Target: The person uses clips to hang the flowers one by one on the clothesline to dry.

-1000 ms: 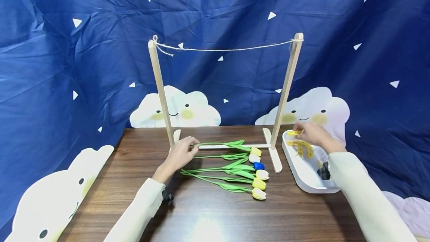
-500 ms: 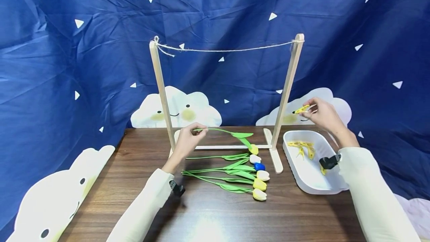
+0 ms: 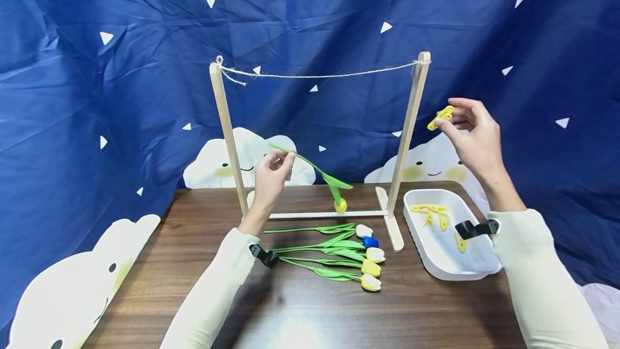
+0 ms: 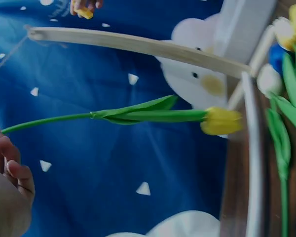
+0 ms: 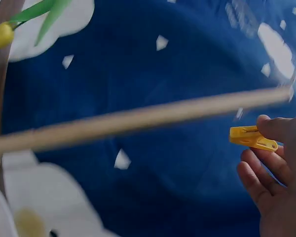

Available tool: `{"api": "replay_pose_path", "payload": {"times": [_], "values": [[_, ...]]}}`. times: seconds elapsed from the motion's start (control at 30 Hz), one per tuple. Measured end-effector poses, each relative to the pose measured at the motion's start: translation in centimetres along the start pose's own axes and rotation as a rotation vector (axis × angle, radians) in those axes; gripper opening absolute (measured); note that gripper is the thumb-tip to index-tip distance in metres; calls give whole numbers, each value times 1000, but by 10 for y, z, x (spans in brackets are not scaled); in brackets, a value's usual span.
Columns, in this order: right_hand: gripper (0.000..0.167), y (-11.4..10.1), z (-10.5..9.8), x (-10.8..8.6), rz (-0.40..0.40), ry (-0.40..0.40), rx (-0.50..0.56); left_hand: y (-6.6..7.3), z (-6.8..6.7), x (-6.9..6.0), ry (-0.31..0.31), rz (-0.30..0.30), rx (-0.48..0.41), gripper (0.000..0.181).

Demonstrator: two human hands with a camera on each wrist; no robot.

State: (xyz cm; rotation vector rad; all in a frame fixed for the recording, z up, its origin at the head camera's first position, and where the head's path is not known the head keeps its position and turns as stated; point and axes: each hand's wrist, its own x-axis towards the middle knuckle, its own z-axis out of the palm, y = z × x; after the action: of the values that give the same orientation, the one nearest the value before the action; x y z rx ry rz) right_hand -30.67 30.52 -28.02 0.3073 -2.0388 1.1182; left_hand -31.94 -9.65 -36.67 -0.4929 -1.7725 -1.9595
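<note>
A yellow tulip [image 4: 153, 115], now lifted higher near the back edge of the bench [image 3: 198, 225], is pinched by the left grip [image 3: 272, 176], a yellow clip [image 5: 250, 140] by the right grip [image 3: 480, 138], pickup seemingly done

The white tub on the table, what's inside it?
Yellow clips: a cluster toward the far end and one apart, nearer the middle. The black wrist camera blocks part of the white tub, so anything behind the camera is hidden.
</note>
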Motion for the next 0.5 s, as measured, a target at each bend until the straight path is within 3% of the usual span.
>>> {"api": "replay_pose_path", "payload": {"times": [0.23,0.37,0.5], "values": [[43,-54,20,-7,-157,-103,120,25,0,16,57,47,-173,8],[43,-82,34,-11,-200,-175,155,39,-1,22,18,52,-296,14],[47,-105,51,-10,-214,-232,171,50,-2,29,-33,84,-346,15]]}}
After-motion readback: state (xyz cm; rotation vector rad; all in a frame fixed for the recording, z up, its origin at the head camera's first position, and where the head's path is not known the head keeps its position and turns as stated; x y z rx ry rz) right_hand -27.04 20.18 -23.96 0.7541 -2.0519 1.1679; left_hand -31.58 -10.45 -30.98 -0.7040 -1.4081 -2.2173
